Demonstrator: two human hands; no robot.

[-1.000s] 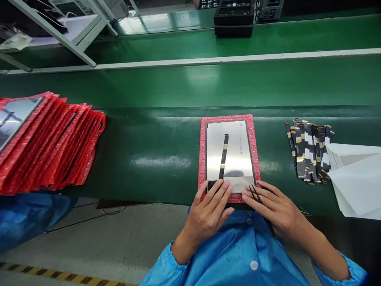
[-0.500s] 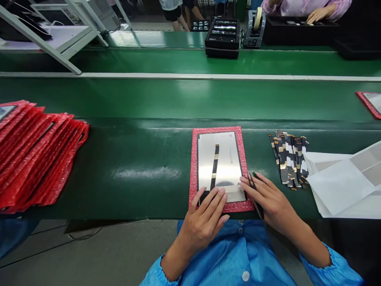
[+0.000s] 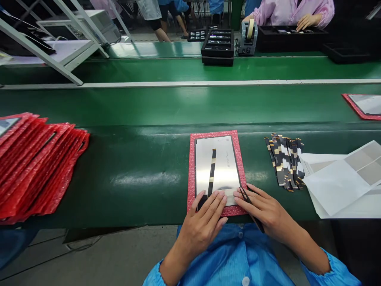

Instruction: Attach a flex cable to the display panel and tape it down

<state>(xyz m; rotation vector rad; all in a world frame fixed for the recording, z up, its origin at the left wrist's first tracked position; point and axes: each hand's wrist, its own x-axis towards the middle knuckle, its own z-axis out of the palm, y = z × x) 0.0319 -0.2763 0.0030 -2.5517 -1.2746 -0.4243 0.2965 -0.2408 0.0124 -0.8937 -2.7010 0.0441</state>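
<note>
A silver-backed display panel (image 3: pixel 223 167) rests on a red bubble-wrap pouch (image 3: pixel 191 171) at the table's front edge. A narrow black-and-gold flex cable (image 3: pixel 212 169) runs lengthwise over the panel's back. My left hand (image 3: pixel 202 226) lies with its fingers stretched flat on the panel's lower end, over a pale strip (image 3: pixel 229 193); whatever is beneath the fingers is hidden. In my right hand (image 3: pixel 266 210) is a pair of dark tweezers (image 3: pixel 258 223), tips pointing up and left. Its fingertips touch the panel's lower right corner.
Red pouches (image 3: pixel 38 167) are piled at the left. Several flex cables (image 3: pixel 285 161) lie right of the panel, beside white sheets (image 3: pixel 336 186). Another pouch with a panel (image 3: pixel 366 105) is at the far right. Across the green bench are black trays (image 3: pixel 218 45), a tape dispenser (image 3: pixel 248 37) and a co-worker (image 3: pixel 291 14).
My right hand has moved slightly left along the panel's lower edge with the tweezers. My left hand stays on the panel. The view has tilted a little upward.
</note>
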